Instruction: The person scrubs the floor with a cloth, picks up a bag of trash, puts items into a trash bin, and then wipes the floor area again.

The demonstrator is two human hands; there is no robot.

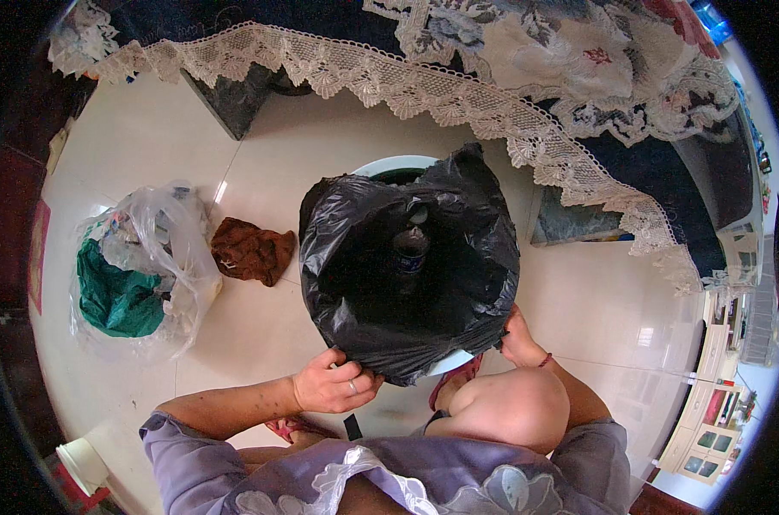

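Observation:
A black plastic bin bag lines a round white bin, its edge folded over most of the rim; a strip of rim shows at the far side and another near me. Inside the bag lies a clear plastic bottle with a dark label. My left hand, with a ring, grips the bag's edge at the near left of the rim. At the near right, my right hand holds the bag's edge, its fingers partly hidden by the bag and bin.
A clear plastic bag of rubbish and a green bag lie left on the tiled floor, beside a crumpled brown cloth. A lace-edged tablecloth hangs across the far side. A white container stands at lower left.

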